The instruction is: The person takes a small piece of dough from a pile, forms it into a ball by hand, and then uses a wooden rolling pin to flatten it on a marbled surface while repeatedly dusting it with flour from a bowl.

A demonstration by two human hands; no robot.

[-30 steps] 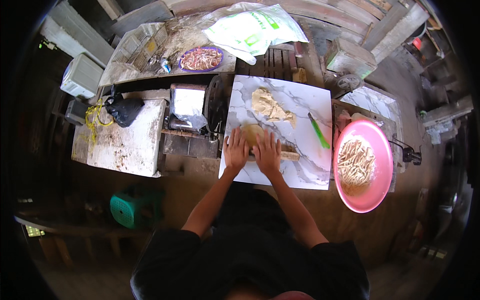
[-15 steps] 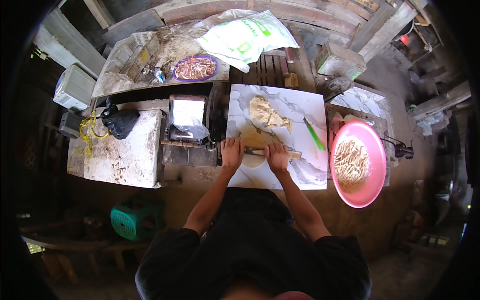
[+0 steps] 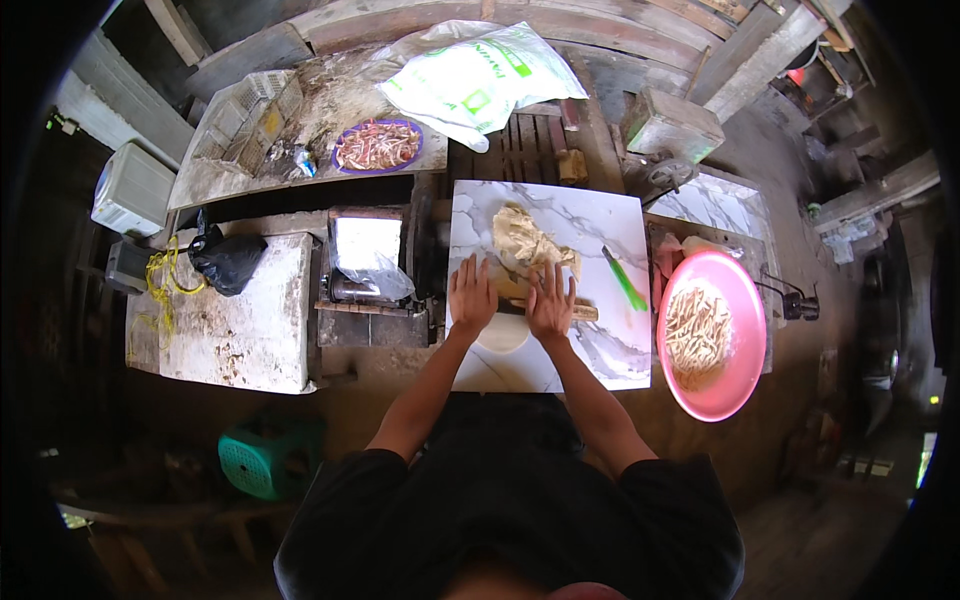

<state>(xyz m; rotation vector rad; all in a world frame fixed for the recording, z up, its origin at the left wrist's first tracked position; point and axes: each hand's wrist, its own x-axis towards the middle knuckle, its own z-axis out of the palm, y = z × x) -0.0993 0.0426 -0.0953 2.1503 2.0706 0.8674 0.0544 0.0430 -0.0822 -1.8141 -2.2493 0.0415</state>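
Observation:
A wooden rolling pin (image 3: 585, 313) lies across a marbled white board (image 3: 610, 355), mostly hidden under my hands. My left hand (image 3: 473, 292) rests flat over its left part, fingers stretched out. My right hand (image 3: 550, 303) lies over the pin nearer its right end, fingers spread and pointing away from me. Beneath and in front of the pin is a flattened pale dough sheet (image 3: 502, 337). Just beyond my fingertips sits a crumpled lump of tan dough (image 3: 522, 236). To the right lies a green-handled knife (image 3: 625, 282).
A pink basin (image 3: 757, 340) with pale strips stands right of the board. At left are a roller machine (image 3: 368, 245), a black plastic bag (image 3: 225, 262) and a green stool (image 3: 250, 463). Farther back are a purple-rimmed plate (image 3: 345, 166) and a white sack (image 3: 490, 85).
My hands have rolled forward, away from me, over the pin. Their fingers, bent over the pin before, are now stretched out flat. The whole view has shifted slightly.

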